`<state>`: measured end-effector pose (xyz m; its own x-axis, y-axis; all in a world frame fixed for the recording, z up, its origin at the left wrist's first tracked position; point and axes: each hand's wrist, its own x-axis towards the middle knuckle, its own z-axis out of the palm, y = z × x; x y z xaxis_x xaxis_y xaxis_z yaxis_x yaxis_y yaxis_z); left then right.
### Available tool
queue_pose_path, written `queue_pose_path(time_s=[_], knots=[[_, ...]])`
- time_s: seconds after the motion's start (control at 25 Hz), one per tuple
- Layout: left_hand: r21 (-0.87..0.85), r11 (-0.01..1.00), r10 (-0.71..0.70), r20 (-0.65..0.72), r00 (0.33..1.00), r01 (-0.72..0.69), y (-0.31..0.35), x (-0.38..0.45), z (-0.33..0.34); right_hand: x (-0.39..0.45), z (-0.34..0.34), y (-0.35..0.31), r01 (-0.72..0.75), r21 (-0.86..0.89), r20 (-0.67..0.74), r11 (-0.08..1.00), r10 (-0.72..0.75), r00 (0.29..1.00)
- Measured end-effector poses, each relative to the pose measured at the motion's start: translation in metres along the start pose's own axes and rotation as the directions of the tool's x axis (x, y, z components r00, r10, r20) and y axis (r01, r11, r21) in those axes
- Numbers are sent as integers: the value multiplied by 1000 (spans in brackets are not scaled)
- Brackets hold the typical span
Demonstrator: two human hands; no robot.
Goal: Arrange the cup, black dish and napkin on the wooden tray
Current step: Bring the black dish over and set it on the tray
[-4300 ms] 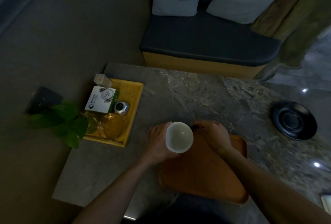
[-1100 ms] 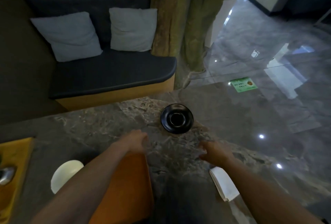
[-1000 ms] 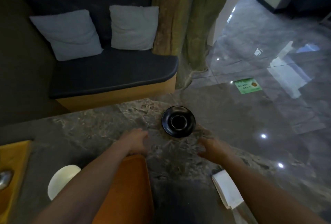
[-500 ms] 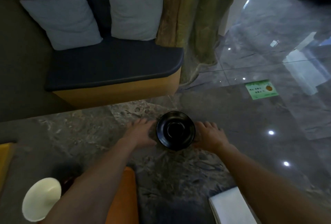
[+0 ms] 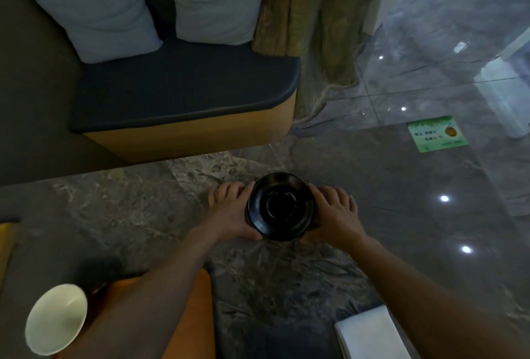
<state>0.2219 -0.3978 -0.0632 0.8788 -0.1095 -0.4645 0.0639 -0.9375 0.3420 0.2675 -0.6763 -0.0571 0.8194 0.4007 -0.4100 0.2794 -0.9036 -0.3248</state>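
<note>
The round black dish [image 5: 280, 206] is near the far edge of the marble table, tilted and raised a little between both hands. My left hand [image 5: 229, 211] grips its left rim and my right hand [image 5: 335, 214] grips its right rim. The white cup [image 5: 56, 319] stands at the near left, on or beside the orange wooden tray [image 5: 198, 312], whose left part my left forearm hides. A folded white napkin [image 5: 372, 335] lies on the table at the near right, beside my right forearm.
The grey marble table [image 5: 129, 209] ends just beyond the dish. Behind it stands a bench with a dark cushion [image 5: 183, 92] and two pale pillows. A yellow tray corner [image 5: 7, 241] shows at the left edge. Glossy floor lies to the right.
Both hands reached forward from near the tray to the black dish and closed on its two sides; the dish now sits tilted between them. The camera tilted down.
</note>
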Motion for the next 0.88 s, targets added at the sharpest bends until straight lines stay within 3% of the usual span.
queue_pose_path(time_s=[0.2, 0.48, 0.88], knots=[[-13, 1000, -23, -7, 1000, 22, 3, 2, 8, -5, 12, -9, -26, 68, -66, 997, 31, 997], [-85, 996, -43, -14, 999, 41, 8, 1, 16, -6, 14, -15, -48, 173, -59, 984, 59, 997], [-158, 986, -71, -79, 994, 58, 23, -35, 20, -25, 14, -17, -16, 179, -17, 984, 20, 1000]])
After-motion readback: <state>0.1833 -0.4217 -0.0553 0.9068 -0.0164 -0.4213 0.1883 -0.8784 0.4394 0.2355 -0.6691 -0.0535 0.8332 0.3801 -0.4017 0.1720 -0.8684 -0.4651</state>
